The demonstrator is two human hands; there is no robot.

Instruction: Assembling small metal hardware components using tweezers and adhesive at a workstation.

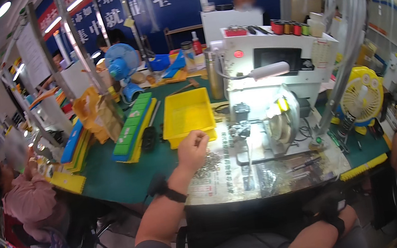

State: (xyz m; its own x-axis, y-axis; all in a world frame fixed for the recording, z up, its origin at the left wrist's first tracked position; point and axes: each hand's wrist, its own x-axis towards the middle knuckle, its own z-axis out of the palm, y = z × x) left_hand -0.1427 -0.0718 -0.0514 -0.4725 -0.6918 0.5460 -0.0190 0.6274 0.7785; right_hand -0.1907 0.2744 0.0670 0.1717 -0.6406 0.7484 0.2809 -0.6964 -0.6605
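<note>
My left hand [194,150] is raised over the bench, at the near edge of a yellow plastic tray [186,110]. Its fingers are curled together in a pinch; whatever they hold, if anything, is too small to make out. Just below and right of it, a scatter of tiny parts [208,165] lies on newspaper [227,181]. My right hand [347,215] is low, in front of the bench edge, beyond a dark wristband; its fingers do not show clearly. A white machine [273,41] with a dark screen and a round clear-guarded disc [280,124] stands ahead, lit by a lamp [269,71].
Green-topped stacked boxes [133,126] and a blue fan [123,66] are to the left. A yellow fan [361,94] stands at the right by a metal post. Pen-like tools [307,163] lie near the front edge. Co-workers sit at both sides and behind the machine.
</note>
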